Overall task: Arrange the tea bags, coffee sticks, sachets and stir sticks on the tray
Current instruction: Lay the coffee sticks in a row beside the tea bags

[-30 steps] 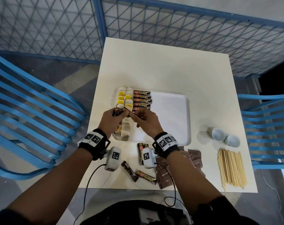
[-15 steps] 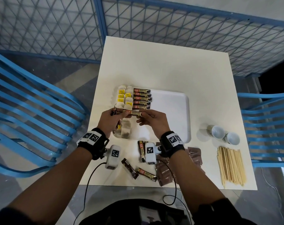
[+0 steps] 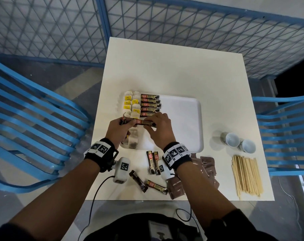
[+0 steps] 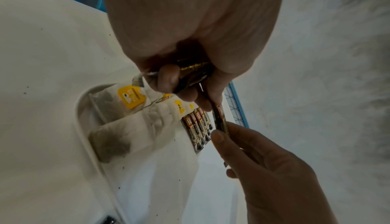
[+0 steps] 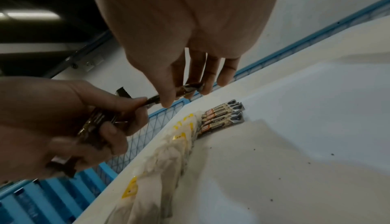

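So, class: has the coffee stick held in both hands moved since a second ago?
Yes. The held coffee stick has moved up toward the row of coffee sticks on the tray.

my forearms are bare up to dark sleeves pushed back near the elbows; my left hand and my right hand are bare too, no gloves, no rings that i can make out; each wrist wears a black strap topped with white blocks printed with black square markers; under each wrist hangs a white, rounded camera unit bearing one more such marker; a thin black cable runs from the left unit down toward my dark-clothed lap; another loops below my right arm.
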A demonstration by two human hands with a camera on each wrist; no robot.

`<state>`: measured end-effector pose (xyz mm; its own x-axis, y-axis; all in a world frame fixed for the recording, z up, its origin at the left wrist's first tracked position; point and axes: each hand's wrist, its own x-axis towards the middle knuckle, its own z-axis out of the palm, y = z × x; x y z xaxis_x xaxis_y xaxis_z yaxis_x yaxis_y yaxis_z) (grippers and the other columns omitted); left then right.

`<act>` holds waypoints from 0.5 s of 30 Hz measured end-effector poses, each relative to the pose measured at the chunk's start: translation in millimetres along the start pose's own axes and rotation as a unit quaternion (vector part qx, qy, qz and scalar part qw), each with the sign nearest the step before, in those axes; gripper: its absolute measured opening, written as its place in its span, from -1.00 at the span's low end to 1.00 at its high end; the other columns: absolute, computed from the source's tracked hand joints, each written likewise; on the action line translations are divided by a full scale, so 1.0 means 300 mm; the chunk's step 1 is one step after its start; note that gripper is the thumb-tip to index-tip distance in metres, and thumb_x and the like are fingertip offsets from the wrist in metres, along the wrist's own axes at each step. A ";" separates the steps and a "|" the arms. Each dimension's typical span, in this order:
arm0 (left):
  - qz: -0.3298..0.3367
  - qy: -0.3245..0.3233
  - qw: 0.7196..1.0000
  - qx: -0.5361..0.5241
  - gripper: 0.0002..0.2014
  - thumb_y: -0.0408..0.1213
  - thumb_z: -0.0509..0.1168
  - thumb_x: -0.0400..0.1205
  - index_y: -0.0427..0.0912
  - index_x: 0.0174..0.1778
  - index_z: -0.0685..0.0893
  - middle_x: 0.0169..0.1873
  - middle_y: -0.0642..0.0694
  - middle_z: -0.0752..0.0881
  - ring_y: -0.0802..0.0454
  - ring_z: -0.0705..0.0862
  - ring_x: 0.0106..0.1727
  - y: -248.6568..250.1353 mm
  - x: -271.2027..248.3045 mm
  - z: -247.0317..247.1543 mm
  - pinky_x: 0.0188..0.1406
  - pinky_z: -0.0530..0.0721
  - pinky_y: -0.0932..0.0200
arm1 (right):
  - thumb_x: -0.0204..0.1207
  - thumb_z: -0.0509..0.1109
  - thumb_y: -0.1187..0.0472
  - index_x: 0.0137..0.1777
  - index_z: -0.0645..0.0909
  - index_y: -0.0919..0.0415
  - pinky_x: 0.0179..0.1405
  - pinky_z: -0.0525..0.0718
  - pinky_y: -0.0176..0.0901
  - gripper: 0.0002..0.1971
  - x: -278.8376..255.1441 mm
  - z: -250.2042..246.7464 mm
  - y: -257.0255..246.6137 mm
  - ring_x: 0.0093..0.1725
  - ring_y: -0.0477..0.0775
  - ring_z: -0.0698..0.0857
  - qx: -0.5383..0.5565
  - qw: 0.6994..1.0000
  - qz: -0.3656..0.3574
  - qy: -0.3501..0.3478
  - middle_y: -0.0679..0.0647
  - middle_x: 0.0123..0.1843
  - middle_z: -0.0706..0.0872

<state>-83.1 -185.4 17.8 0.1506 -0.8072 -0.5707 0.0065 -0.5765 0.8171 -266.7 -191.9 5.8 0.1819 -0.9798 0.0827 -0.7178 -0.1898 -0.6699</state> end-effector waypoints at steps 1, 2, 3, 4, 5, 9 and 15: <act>0.001 -0.002 1.000 0.005 -0.86 -0.17 0.48 0.66 -0.18 -0.04 0.84 -0.20 -0.13 0.80 0.05 0.51 -0.49 -0.001 0.006 -0.001 -0.68 0.32 0.28 | 0.45 0.61 0.19 0.13 0.79 0.11 0.09 0.54 0.07 -0.75 0.008 0.005 0.005 0.07 0.14 0.55 -0.001 1.000 0.003 0.009 0.04 0.06 0.67; 0.001 -0.005 1.000 0.011 -0.83 -0.15 0.47 0.66 -0.18 0.00 0.83 -0.19 -0.17 0.77 0.03 0.51 -0.48 0.000 0.011 -0.003 -0.68 0.34 0.27 | 0.44 0.62 0.20 0.12 0.80 0.12 0.10 0.53 0.05 -0.75 0.015 0.009 0.013 0.08 0.16 0.55 -0.005 1.000 0.010 0.016 0.07 0.07 0.65; -0.003 -0.007 1.000 0.017 -0.82 -0.14 0.46 0.67 -0.18 0.03 0.83 -0.20 -0.20 0.73 0.01 0.51 -0.46 0.003 0.015 -0.005 -0.67 0.35 0.26 | 0.44 0.62 0.20 0.12 0.81 0.13 0.13 0.53 0.04 -0.74 0.022 0.011 0.023 0.09 0.18 0.55 -0.008 1.000 0.019 0.021 0.09 0.08 0.63; -0.010 -0.005 1.000 0.020 -0.84 -0.16 0.44 0.68 -0.17 0.06 0.81 -0.21 -0.22 0.69 -0.01 0.51 -0.46 0.006 0.021 -0.008 -0.67 0.37 0.26 | 0.43 0.62 0.22 0.14 0.80 0.14 0.15 0.54 0.06 -0.73 0.029 0.013 0.036 0.11 0.19 0.55 -0.008 0.999 0.033 0.020 0.10 0.09 0.63; -0.017 -0.002 1.000 0.020 -0.87 -0.21 0.42 0.69 -0.16 0.07 0.78 -0.23 -0.22 0.65 -0.02 0.51 -0.46 0.011 0.026 -0.010 -0.66 0.38 0.24 | 0.44 0.62 0.23 0.16 0.79 0.14 0.18 0.54 0.08 -0.71 0.034 0.013 0.051 0.12 0.20 0.55 -0.010 0.999 0.049 0.017 0.11 0.09 0.63; -0.035 -0.001 0.999 0.006 -0.95 -0.33 0.27 0.70 -0.20 0.02 0.62 -0.26 -0.25 0.63 -0.07 0.48 -0.46 0.009 0.049 -0.020 -0.57 0.35 0.16 | 0.42 0.61 0.17 0.14 0.74 0.10 0.11 0.51 0.12 -0.71 0.030 0.028 0.105 0.13 0.22 0.57 -0.069 0.994 0.083 -0.006 0.07 0.08 0.68; -0.009 -0.007 1.000 0.022 -0.89 -0.40 0.26 0.74 -0.28 -0.02 0.69 -0.32 -0.18 0.66 0.00 0.48 -0.51 0.010 0.073 -0.038 -0.65 0.35 0.23 | 0.33 0.62 0.15 0.01 0.78 0.03 0.05 0.46 0.09 -0.76 0.027 0.090 0.123 0.09 0.26 0.55 -0.165 0.982 0.088 0.007 0.11 0.04 0.65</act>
<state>-68.4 -203.4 8.8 0.1376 -0.7984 -0.5862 -0.0348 -0.5953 0.8027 -273.6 -205.1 -38.3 0.0281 -0.9996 -0.0015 -0.9169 -0.0252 -0.3984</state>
